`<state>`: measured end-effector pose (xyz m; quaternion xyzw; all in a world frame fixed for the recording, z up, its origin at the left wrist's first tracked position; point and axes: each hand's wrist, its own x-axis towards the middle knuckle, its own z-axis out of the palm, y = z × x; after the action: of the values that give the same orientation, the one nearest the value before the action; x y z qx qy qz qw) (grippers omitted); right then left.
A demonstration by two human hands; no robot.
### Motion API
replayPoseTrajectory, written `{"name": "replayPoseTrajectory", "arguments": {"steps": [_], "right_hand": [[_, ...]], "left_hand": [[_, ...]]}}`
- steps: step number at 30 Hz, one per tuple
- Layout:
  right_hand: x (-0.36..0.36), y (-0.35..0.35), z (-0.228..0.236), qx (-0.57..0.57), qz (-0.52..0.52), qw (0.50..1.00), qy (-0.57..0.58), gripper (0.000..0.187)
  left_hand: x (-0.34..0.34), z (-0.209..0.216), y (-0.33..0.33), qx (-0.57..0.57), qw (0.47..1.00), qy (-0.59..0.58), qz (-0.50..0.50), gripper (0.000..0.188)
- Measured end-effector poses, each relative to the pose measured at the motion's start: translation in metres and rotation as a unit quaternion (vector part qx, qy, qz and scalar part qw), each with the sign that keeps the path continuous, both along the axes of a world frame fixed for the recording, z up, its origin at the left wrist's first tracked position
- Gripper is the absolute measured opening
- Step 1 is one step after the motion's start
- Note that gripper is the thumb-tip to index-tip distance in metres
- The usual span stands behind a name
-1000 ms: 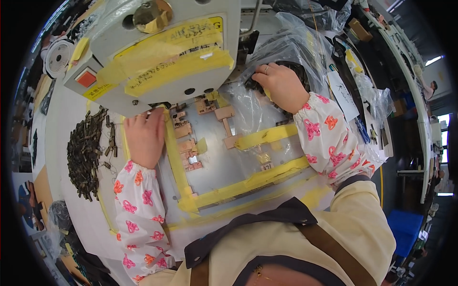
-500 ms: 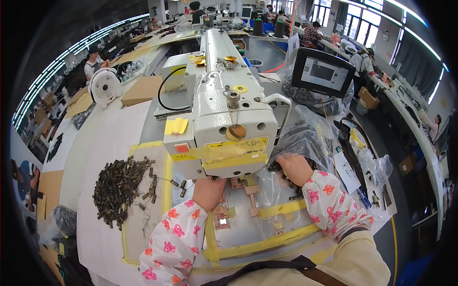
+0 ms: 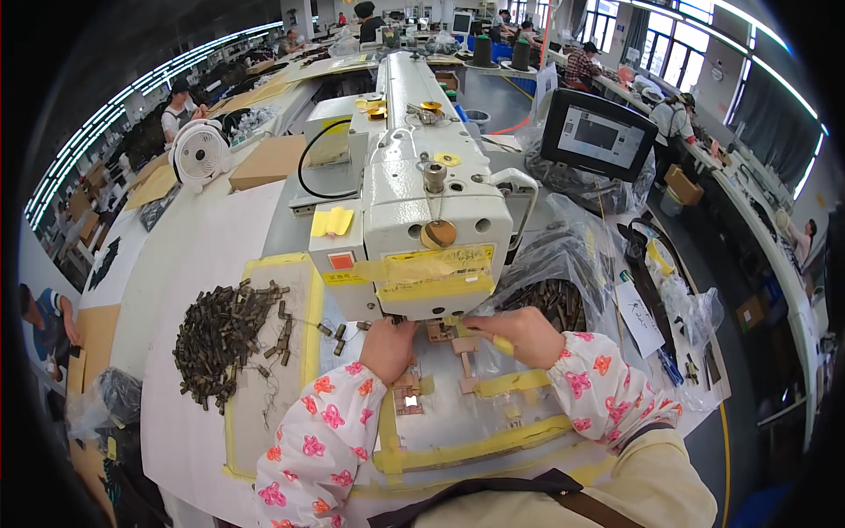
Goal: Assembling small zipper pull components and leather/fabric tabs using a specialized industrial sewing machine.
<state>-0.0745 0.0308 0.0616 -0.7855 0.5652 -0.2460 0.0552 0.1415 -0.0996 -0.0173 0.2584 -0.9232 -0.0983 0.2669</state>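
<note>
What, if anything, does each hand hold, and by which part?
Left hand: cannot tell; the machine hides its fingertips. Right hand: cannot tell; any hold there is too unclear.

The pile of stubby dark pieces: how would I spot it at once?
Find the large white sewing machine in the middle. On the pale tabletop to its left sits a heap of short dark stubby pieces. They lie loose in the open, unlike the longer dark strips beside clear plastic right of the machine.
</note>
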Motion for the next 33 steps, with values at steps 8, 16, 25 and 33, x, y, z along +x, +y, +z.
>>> {"name": "replayPoseTrajectory", "arguments": {"steps": [8,16,25,33], "right_hand": [[0.022,-0.041,-0.034,0.110,0.034,0.974,-0.196,0.018],[0.019,-0.045,-0.034,0.289,-0.050,0.834,-0.468,0.016],[0.026,-0.038,-0.034,0.239,-0.050,0.806,-0.540,0.016],[0.013,-0.038,-0.039,-0.038,0.017,0.978,-0.205,0.013]], "left_hand": [[-0.003,0.009,-0.003,0.035,0.999,0.026,0.013,0.028],[-0.009,0.023,0.002,0.143,0.980,0.105,-0.089,0.020],[-0.004,0.026,0.004,0.246,0.960,0.104,-0.083,0.019],[-0.003,0.031,0.003,0.297,0.949,0.084,-0.065,0.018]]}}
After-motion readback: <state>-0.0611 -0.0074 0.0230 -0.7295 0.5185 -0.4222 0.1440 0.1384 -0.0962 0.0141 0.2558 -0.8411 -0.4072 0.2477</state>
